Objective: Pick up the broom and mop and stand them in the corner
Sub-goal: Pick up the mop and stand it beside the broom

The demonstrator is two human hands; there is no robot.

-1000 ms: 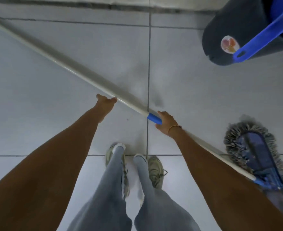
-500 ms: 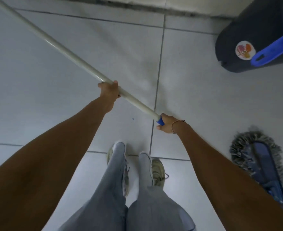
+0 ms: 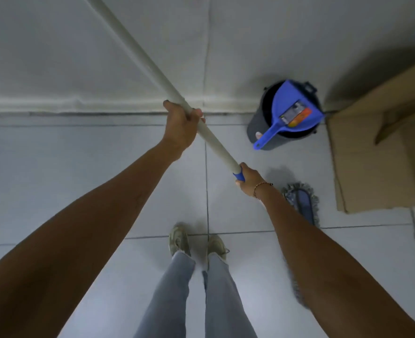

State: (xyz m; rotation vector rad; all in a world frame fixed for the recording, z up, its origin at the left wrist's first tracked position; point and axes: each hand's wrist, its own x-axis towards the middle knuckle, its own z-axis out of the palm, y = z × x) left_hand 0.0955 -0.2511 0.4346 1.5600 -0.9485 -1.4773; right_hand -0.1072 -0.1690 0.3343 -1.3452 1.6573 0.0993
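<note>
The mop has a long white handle (image 3: 138, 53) with a blue collar (image 3: 238, 176), running from the top left down to the right. My left hand (image 3: 180, 129) is wrapped around the white handle in front of the wall's base. My right hand (image 3: 249, 180) grips the handle at the blue collar, lower and further right. The flat grey-fringed mop head (image 3: 302, 203) with a blue pad rests on the tiled floor, partly hidden behind my right forearm. No broom is in view.
A dark bucket (image 3: 256, 128) with a blue dustpan (image 3: 290, 111) in it stands against the white wall (image 3: 55, 57) at the right. A cardboard box (image 3: 377, 154) lies right of it. My feet (image 3: 196, 242) stand on the grey tiles below.
The handle's far end has swung up from low over the floor to steeply raised against the wall. Both hands rose with it, and the view tilted up to show the wall and box.
</note>
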